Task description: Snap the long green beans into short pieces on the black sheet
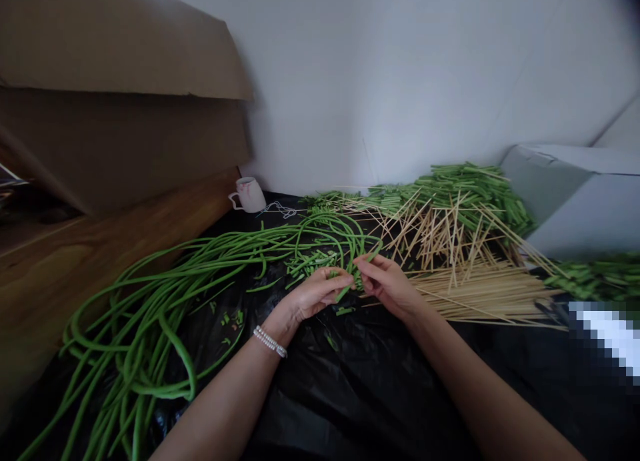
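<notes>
From the head camera, both hands meet over the black plastic sheet (380, 387): the left hand (313, 294) and the right hand (387, 284) pinch a short piece of green bean (345, 291) between their fingertips, fingers drawn in narrow around it, the piece bridging the small gap between the two hands. It looks light and bendy, likely crisp enough to snap, so a hold close to each end with thumb and forefinger seems the sensible place. A pearl bracelet (270, 341) sits on the left wrist. Just beyond the grip lies a little heap of cut pieces (310, 261), and to the left of it sprawl the long beans (150, 301), limp and looping, trailing toward the wooden ledge (100, 247). To the right of the grip, almost touching the right hand, fans a pile of bamboo skewers (475, 281), thin and stiff; behind them a stack of skewered beans (465, 187). Farther back stands a white mug (249, 195). The skewers crowd the right hand closest; the loose scraps under the hands hardly matter.
</notes>
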### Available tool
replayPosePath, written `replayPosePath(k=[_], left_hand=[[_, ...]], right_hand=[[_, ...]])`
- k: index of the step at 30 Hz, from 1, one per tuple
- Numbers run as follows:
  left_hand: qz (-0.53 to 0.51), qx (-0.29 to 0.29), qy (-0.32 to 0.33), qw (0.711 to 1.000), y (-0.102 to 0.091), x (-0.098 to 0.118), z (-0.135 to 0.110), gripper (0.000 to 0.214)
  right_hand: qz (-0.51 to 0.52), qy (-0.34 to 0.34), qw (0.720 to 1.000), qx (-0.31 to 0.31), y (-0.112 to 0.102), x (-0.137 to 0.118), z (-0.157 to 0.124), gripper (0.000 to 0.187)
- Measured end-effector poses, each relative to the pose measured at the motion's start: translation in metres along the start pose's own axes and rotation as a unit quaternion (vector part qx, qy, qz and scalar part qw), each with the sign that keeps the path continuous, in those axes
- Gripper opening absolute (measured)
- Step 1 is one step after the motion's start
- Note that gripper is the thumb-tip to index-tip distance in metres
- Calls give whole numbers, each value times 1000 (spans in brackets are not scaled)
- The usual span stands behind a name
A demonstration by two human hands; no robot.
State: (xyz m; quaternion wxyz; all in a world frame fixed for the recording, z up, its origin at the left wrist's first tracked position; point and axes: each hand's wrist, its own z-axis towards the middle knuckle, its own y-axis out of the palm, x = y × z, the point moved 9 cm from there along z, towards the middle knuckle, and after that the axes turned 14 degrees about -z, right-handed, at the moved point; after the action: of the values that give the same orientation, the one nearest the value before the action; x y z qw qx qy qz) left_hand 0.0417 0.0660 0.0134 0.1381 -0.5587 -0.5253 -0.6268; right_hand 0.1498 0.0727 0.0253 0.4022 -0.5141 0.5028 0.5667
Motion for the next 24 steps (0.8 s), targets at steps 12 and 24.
replayPosePath(k=[12,24], left_hand=[[-27,-10,-5,1000,6,-2,-2,36],[-217,37,55,974,-8,-2,9,31]], right_hand=[[-14,-21,999,22,-6,-3,2,29],[-36,-72,996,43,-4,-5,3,27]])
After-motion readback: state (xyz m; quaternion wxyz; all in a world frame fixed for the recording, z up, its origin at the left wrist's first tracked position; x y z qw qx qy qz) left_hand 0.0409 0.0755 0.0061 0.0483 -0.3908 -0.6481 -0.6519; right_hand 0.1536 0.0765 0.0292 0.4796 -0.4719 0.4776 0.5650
